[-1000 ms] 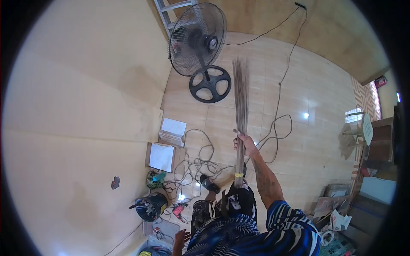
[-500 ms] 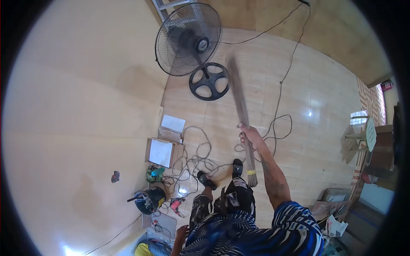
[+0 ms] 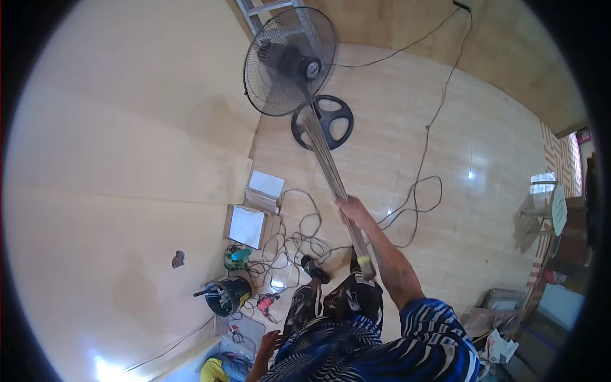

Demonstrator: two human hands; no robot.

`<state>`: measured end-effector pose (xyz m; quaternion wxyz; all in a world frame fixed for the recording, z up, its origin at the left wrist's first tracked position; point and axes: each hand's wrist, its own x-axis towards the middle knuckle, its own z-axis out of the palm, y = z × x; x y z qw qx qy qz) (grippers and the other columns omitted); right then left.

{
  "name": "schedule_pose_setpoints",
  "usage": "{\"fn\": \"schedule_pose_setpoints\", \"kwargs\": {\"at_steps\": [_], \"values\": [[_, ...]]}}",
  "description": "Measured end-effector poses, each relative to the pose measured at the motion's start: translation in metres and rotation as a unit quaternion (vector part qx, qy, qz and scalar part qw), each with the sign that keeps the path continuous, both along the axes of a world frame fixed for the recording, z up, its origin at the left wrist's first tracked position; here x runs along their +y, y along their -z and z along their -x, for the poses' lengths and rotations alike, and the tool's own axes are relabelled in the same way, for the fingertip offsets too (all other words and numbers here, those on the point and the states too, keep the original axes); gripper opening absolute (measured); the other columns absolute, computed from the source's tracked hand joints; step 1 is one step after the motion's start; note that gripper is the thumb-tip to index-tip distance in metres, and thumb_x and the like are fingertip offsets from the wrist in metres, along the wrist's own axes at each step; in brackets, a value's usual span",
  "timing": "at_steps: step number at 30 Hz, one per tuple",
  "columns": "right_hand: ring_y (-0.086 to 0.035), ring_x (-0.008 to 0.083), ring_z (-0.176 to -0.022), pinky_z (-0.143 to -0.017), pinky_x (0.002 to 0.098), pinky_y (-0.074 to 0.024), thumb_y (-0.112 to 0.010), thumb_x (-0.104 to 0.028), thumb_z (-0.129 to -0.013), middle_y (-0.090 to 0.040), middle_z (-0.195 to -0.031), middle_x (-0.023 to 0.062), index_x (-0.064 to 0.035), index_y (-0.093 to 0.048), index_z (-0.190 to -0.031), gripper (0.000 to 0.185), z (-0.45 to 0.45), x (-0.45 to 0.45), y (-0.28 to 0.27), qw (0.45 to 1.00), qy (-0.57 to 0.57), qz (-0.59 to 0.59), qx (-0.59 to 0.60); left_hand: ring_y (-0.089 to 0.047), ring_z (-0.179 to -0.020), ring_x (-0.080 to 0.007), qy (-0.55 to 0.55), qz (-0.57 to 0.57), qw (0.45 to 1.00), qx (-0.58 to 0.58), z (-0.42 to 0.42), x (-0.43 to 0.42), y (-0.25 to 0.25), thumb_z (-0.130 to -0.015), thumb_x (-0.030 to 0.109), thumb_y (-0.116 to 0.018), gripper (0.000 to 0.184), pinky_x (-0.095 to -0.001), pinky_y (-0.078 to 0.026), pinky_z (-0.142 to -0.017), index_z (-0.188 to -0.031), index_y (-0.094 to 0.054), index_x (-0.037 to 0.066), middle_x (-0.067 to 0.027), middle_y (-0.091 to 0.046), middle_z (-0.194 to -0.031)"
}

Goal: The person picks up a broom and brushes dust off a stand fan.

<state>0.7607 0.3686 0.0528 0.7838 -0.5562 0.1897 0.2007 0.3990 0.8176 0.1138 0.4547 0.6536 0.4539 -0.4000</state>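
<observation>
My right hand is wrapped round the middle of a stick broom, a bundle of thin brown sticks bound with a yellow band near its lower end. The broom slants up and to the left, and its blurred tip overlaps the round black base of a standing fan. Whether the tip touches the base, I cannot tell. Low by my left side hangs my left hand, fingers loosely apart, with nothing visible in it.
Loose cable lies coiled around my feet. Along the left wall stand boxes with white tiles, a black bucket and a red power tool. A chair and cardboard pieces are at the right.
The broom has swung left, its tip going from the floor right of the fan base to in front of it. My right hand has moved left and slightly down.
</observation>
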Motion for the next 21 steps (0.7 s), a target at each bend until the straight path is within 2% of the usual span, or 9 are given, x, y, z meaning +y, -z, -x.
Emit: {"fn": "schedule_pose_setpoints", "kwargs": {"at_steps": [3, 5, 6, 8, 11, 14, 15, 18, 21], "values": [[-0.051, 0.0106, -0.046, -0.042, 0.0276, -0.0433, -0.06, -0.033, -0.088, -0.049, -0.061, 0.0015, -0.0003, -0.052, -0.091, 0.033, -0.021, -0.003, -0.014, 0.999, 0.028, 0.006, -0.034, -0.063, -0.089, -0.0207, 0.02, 0.017, 0.999, -0.025, 0.0, 0.003, 0.002, -0.094, 0.028, -0.049, 0.038, -0.0331, -0.051, -0.073, -0.124, -0.05, 0.004, -0.011, -0.064, -0.104], [-0.051, 0.0113, -0.045, -0.041, 0.0281, -0.0431, -0.061, -0.033, -0.087, -0.05, -0.061, 0.0024, 0.0004, -0.052, -0.088, 0.034, -0.01, -0.01, -0.048, 0.994, 0.087, 0.071, -0.011, -0.063, -0.088, -0.0204, -0.041, 0.019, 0.999, -0.023, -0.005, 0.005, -0.002, -0.094, 0.028, -0.049, 0.039, -0.0336, -0.051, -0.074, -0.124, -0.049, 0.004, -0.0111, -0.064, -0.104], [-0.051, 0.0121, -0.045, -0.041, 0.029, -0.043, -0.061, -0.033, -0.087, -0.051, -0.062, 0.0033, 0.0006, -0.052, -0.087, 0.035, -0.01, -0.012, -0.047, 0.992, 0.088, 0.085, 0.004, -0.063, -0.087, -0.0203, -0.074, 0.023, 0.997, -0.024, -0.008, 0.0, 0.002, -0.094, 0.028, -0.049, 0.039, -0.0339, -0.05, -0.075, -0.124, -0.049, 0.003, -0.0111, -0.064, -0.104], [-0.051, 0.0138, -0.043, -0.041, 0.0308, -0.0429, -0.062, -0.035, -0.086, -0.053, -0.062, 0.005, 0.0009, -0.052, -0.085, 0.037, 0.002, -0.015, -0.033, 0.989, 0.091, 0.108, 0.043, -0.063, -0.088, -0.0211, -0.064, 0.029, 0.997, -0.013, -0.008, -0.002, 0.002, -0.094, 0.028, -0.049, 0.039, -0.0349, -0.05, -0.077, -0.124, -0.049, 0.003, -0.012, -0.064, -0.104], [-0.049, 0.0112, -0.045, -0.04, 0.0285, -0.0407, -0.061, -0.035, -0.087, -0.049, -0.059, 0.003, -0.002, -0.053, -0.085, 0.034, -0.03, -0.025, 0.014, 0.975, -0.1, 0.175, 0.097, -0.063, -0.091, -0.0224, -0.052, 0.022, 0.998, 0.003, -0.018, -0.004, 0.006, -0.094, 0.029, -0.049, 0.04, -0.0359, -0.05, -0.078, -0.124, -0.049, 0.003, -0.0136, -0.064, -0.105], [-0.051, 0.0134, -0.045, -0.041, 0.0307, -0.0409, -0.061, -0.039, -0.086, -0.051, -0.059, 0.0043, -0.0003, -0.054, -0.087, 0.039, -0.059, -0.029, -0.018, 0.965, -0.045, 0.252, -0.057, -0.064, -0.093, -0.0235, -0.081, 0.022, 0.996, -0.016, -0.022, -0.006, 0.0, -0.094, 0.03, -0.049, 0.04, -0.0365, -0.05, -0.079, -0.124, -0.049, 0.003, -0.0147, -0.063, -0.107], [-0.053, 0.016, -0.047, -0.043, 0.033, -0.0428, -0.06, -0.041, -0.085, -0.053, -0.06, 0.0056, 0.0014, -0.054, -0.089, 0.043, -0.05, -0.027, -0.04, 0.972, -0.011, 0.228, -0.05, -0.064, -0.093, -0.0238, -0.094, 0.026, 0.995, -0.033, -0.025, -0.004, -0.001, -0.094, 0.03, -0.049, 0.04, -0.0366, -0.05, -0.079, -0.124, -0.049, 0.003, -0.0149, -0.063, -0.108], [-0.053, 0.0163, -0.049, -0.045, 0.0323, -0.0433, -0.058, -0.042, -0.086, -0.054, -0.061, 0.0063, 0.001, -0.055, -0.089, 0.043, -0.003, -0.008, 0.015, 0.969, -0.021, 0.245, 0.03, -0.064, -0.095, -0.0244, -0.107, 0.029, 0.993, -0.038, -0.021, -0.006, 0.001, -0.094, 0.03, -0.048, 0.04, -0.0367, -0.051, -0.079, -0.124, -0.049, 0.004, -0.0153, -0.063, -0.109], [-0.052, 0.0161, -0.047, -0.045, 0.0321, -0.0442, -0.057, -0.039, -0.087, -0.053, -0.061, 0.0067, -0.0001, -0.054, -0.094, 0.04, -0.01, -0.002, 0.015, 0.939, -0.126, 0.313, 0.063, -0.064, -0.085, -0.0209, -0.102, 0.037, 0.993, -0.036, -0.01, -0.011, 0.01, -0.094, 0.03, -0.049, 0.039, -0.0334, -0.051, -0.073, -0.123, -0.052, 0.004, -0.0132, -0.064, -0.106]]}}
